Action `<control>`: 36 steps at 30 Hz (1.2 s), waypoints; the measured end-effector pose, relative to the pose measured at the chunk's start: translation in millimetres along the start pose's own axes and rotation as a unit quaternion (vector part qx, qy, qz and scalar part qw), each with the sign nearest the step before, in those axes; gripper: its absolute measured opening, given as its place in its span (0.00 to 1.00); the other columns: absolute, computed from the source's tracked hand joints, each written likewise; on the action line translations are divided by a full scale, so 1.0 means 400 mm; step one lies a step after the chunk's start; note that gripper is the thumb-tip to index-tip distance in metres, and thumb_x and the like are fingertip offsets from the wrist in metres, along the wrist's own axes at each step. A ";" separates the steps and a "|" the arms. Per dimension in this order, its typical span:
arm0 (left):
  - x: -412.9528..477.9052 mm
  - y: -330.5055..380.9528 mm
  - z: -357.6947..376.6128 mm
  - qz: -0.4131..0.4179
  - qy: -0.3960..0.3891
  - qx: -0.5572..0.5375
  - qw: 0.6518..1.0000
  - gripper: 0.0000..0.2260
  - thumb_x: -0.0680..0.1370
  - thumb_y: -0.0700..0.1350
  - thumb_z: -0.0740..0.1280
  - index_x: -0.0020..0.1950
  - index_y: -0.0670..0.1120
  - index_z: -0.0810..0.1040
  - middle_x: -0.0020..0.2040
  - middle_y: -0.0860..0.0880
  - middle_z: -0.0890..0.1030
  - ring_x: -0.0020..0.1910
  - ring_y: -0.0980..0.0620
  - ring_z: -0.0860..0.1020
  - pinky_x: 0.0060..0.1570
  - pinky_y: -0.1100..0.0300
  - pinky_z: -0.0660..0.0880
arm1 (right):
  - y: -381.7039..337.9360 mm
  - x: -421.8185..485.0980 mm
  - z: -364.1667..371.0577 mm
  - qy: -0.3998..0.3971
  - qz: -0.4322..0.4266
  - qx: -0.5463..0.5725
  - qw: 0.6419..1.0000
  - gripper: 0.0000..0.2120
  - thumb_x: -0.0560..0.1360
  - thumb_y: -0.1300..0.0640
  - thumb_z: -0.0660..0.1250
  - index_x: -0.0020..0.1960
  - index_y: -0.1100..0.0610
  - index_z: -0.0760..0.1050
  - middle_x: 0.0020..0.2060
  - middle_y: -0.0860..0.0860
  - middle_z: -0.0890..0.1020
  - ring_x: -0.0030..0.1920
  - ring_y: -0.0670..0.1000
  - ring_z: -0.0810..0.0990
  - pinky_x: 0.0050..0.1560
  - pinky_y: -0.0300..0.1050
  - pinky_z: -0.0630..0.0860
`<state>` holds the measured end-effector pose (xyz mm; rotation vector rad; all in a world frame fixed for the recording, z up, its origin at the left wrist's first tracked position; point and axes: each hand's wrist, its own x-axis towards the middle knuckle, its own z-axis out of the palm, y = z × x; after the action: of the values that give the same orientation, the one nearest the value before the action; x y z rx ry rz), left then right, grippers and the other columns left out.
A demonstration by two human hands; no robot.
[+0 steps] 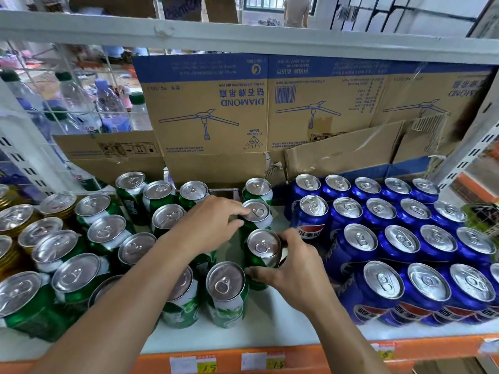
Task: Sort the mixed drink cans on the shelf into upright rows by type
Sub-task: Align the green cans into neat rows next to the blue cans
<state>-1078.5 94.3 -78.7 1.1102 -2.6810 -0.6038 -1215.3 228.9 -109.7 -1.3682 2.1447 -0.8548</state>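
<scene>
1. On the shelf (270, 327), mid-row, a green can (263, 248) is gripped upright by the right hand (294, 268), thumb and fingers curled round its wall, probably to be lined up behind its neighbours.
2. A second green can (256, 211) is touched at rim and side by the left hand (210, 225) (whether it is gripped cannot be told), likely to steady it.
3. Counted: about sixteen green, seventeen blue cans (402, 238) in four rows, and roughly five gold cans (16, 218).
</scene>
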 end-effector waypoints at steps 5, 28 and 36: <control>0.004 -0.003 0.015 0.002 0.011 -0.052 0.999 0.15 0.78 0.45 0.68 0.65 0.54 0.78 0.65 0.57 0.77 0.61 0.58 0.76 0.60 0.64 0.70 | 0.011 0.015 -0.027 -0.055 -0.008 0.015 0.998 0.31 0.60 0.37 0.79 0.54 0.45 0.67 0.45 0.38 0.75 0.46 0.41 0.76 0.43 0.37 0.74; 0.032 -0.010 0.005 -0.008 0.005 -0.066 0.998 0.17 0.76 0.47 0.70 0.65 0.56 0.76 0.50 0.50 0.81 0.49 0.54 0.78 0.50 0.58 0.75 | -0.013 0.163 -0.052 0.019 -0.053 -0.009 0.998 0.10 0.76 0.50 0.68 0.55 0.52 0.79 0.44 0.47 0.83 0.47 0.49 0.80 0.46 0.44 0.76; 0.029 -0.019 0.004 -0.013 -0.009 -0.071 0.997 0.19 0.77 0.48 0.70 0.67 0.58 0.74 0.51 0.53 0.79 0.49 0.56 0.78 0.51 0.59 0.76 | -0.008 0.161 -0.055 0.026 -0.060 0.007 0.998 0.05 0.76 0.58 0.68 0.49 0.53 0.82 0.37 0.46 0.84 0.40 0.45 0.80 0.41 0.38 0.74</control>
<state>-1082.5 81.6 -83.1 1.1067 -2.5956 -0.7978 -1253.8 174.6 -94.7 -1.4964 2.1083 -0.9587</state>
